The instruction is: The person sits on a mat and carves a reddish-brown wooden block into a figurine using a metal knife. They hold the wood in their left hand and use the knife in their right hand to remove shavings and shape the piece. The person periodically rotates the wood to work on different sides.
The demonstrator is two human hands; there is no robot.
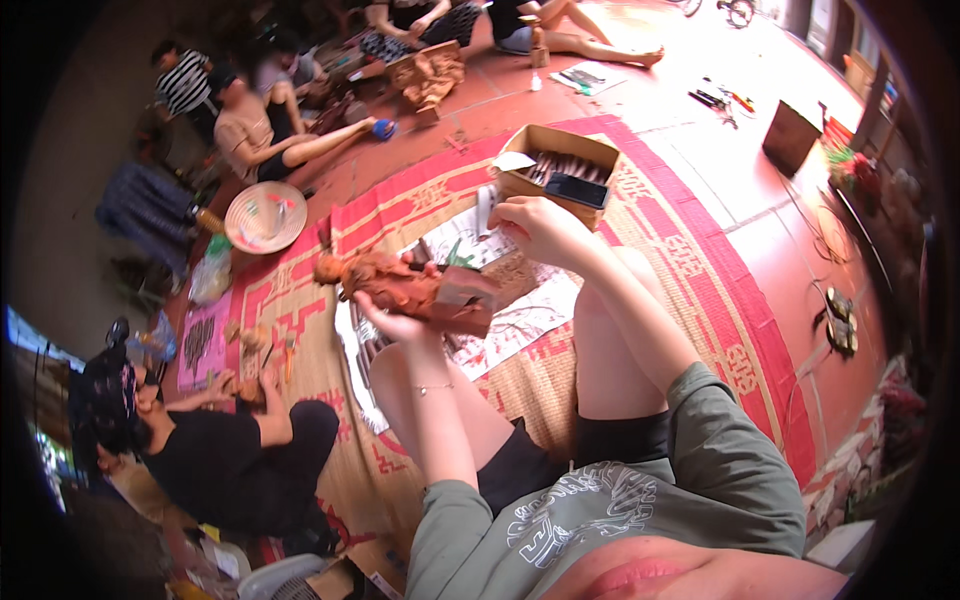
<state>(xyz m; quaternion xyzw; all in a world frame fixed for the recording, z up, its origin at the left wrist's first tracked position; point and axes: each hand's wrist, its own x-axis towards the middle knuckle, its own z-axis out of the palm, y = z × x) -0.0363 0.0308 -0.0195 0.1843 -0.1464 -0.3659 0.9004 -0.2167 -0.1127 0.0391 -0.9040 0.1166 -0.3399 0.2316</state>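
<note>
A reddish-brown carved wooden figure point(385, 284) lies tilted across my left hand point(392, 322), its head to the left and its square base to the right. The fingers of that hand are curled up around its underside. Over the near side of a cardboard box point(594, 148), my right hand point(540, 228) is closed with bent fingers. A pale grey strip point(486, 207) shows at its fingertips; its kind is unclear. Below the figure are a printed white sheet point(546, 318), a brown block point(512, 276) and a small green item point(459, 256).
The box holds a dark phone point(576, 189) and several slim tools. A red-bordered woven mat point(690, 285) lies underneath. At left, a person in black point(230, 460) works on a pale wooden piece point(256, 345). A round basket point(265, 217) stands beyond; other people sit farther back.
</note>
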